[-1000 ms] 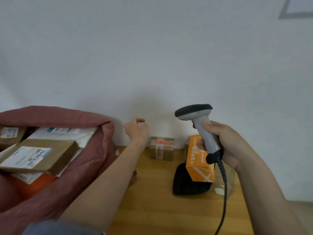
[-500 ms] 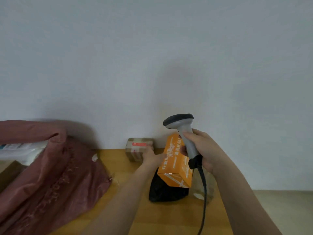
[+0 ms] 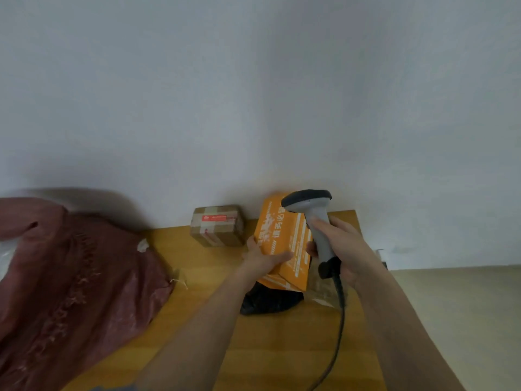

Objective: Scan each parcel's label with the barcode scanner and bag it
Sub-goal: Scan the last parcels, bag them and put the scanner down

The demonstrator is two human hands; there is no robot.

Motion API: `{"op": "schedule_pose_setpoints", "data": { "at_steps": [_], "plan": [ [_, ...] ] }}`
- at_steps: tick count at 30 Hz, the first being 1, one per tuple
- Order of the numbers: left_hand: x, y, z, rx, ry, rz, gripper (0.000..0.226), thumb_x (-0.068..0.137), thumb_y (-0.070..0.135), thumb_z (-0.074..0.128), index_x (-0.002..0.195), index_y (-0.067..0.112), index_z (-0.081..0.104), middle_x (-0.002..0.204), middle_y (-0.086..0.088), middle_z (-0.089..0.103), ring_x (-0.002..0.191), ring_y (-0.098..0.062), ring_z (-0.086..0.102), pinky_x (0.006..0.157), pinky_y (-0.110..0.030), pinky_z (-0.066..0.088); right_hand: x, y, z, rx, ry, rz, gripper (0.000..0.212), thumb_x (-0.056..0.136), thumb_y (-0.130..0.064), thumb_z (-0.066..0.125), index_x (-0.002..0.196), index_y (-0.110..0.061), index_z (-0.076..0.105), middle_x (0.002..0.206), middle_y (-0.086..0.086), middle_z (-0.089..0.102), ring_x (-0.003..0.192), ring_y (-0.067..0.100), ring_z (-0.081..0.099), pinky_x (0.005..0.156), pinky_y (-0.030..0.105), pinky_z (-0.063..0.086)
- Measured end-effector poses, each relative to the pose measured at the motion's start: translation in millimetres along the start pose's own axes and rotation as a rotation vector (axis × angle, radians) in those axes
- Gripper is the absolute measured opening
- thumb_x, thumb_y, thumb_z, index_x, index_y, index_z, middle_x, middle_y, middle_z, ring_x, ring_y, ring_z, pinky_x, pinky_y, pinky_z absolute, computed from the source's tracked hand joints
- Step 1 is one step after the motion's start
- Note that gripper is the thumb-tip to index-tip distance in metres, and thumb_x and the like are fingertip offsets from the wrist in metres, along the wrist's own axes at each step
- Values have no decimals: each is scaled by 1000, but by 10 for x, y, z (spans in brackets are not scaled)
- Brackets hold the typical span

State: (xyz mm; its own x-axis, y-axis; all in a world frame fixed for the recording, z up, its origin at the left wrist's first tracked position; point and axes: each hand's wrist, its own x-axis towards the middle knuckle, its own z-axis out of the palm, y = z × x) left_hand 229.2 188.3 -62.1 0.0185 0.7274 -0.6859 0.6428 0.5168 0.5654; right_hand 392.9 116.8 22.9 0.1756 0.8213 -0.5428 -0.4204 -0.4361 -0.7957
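An orange parcel box (image 3: 284, 244) with white print stands tilted on a black parcel (image 3: 270, 300) near the wall. My left hand (image 3: 260, 259) grips the box's left lower side, thumb across its face. My right hand (image 3: 342, 249) holds the grey barcode scanner (image 3: 313, 218) by its handle, head pointing left just above the box; its black cable (image 3: 337, 334) trails toward me. A small brown taped carton (image 3: 218, 225) sits to the left against the wall. The dark red bag (image 3: 70, 277) slumps at the left.
The wooden table (image 3: 267, 348) ends on the right near the scanner cable, with pale floor (image 3: 456, 320) beyond. A clear plastic packet (image 3: 324, 292) lies beside the black parcel. A white wall stands directly behind everything.
My left hand left the bag, reached right past the brown carton and took hold of the orange box. The view swung right, and the bag's open mouth slid out of sight.
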Motion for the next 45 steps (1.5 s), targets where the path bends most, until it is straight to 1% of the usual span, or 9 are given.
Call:
{"op": "schedule_pose_setpoints", "data": {
  "at_steps": [5, 10, 17, 21, 29, 33, 37, 42, 45],
  "plan": [
    [40, -101, -115, -94, 22, 34, 120, 63, 51, 84, 151, 32, 4, 147, -4, 35, 129, -28, 43, 105, -48, 43, 48, 35, 52, -14, -11, -5, 21, 95, -30, 62, 107, -13, 62, 98, 13, 53, 68, 18, 58, 66, 29, 55],
    [-123, -237, -638, -284, -106, 39, 100, 71, 45, 80, 147, 35, 17, 126, -4, 56, 102, -25, 64, 79, -38, 55, 8, 32, 230, -38, -53, -18, 24, 93, -31, 64, 108, -12, 64, 96, 14, 58, 65, 18, 59, 61, 27, 55],
    [-459, -595, -1425, -533, -113, 58, 56, 79, 54, 65, 127, 27, 54, 113, -5, 69, 108, -31, 61, 99, -59, 40, -153, 57, 669, 124, -135, -51, 32, 88, -16, 70, 117, -22, 57, 91, 9, 59, 61, 15, 59, 61, 29, 54],
    [-668, -748, -1709, -715, -145, 101, 78, 59, 61, 77, 127, 28, 57, 123, -7, 66, 118, -35, 54, 102, -67, 32, -254, 105, 956, 189, -171, -87, 41, 86, -7, 70, 121, -21, 53, 86, 5, 60, 60, 13, 58, 59, 29, 52],
    [-1153, -816, -2061, -1015, -225, 298, 64, 77, 52, 54, 131, 17, 56, 124, -16, 65, 115, -40, 57, 102, -70, 31, -554, 138, 1422, 208, -265, -156, 45, 83, 1, 69, 119, -19, 50, 79, 5, 60, 60, 13, 55, 62, 29, 51],
    [-1333, -819, -2168, -1075, -310, 418, 93, 51, 49, 86, 132, 17, 55, 130, -18, 61, 112, -40, 62, 89, -64, 45, -675, 157, 1583, 120, -309, -251, 49, 81, -6, 74, 120, -20, 48, 73, 5, 61, 59, 16, 54, 61, 32, 51],
    [-1475, -801, -2231, -1054, -373, 479, 93, 46, 42, 91, 129, 16, 57, 131, -17, 60, 112, -37, 62, 93, -60, 45, -800, 118, 1653, 72, -283, -338, 57, 77, -7, 79, 121, -27, 47, 98, 5, 71, 77, 21, 65, 69, 35, 58],
    [-1561, -797, -2374, -835, -352, 588, 81, 66, 28, 84, 139, 26, 50, 133, -8, 59, 115, -27, 60, 90, -53, 50, -963, 15, 1635, -39, -241, -474, 69, 73, -8, 81, 123, -35, 43, 117, -3, 66, 102, 20, 68, 73, 36, 60],
    [-1620, -725, -2396, -778, -304, 543, 74, 64, 48, 83, 129, 23, 60, 120, -5, 65, 108, -22, 63, 88, -48, 50, -1049, -33, 1639, -59, -257, -514, 67, 75, -6, 80, 122, -36, 44, 118, -3, 66, 106, 16, 66, 83, 46, 59]
  ]
}}
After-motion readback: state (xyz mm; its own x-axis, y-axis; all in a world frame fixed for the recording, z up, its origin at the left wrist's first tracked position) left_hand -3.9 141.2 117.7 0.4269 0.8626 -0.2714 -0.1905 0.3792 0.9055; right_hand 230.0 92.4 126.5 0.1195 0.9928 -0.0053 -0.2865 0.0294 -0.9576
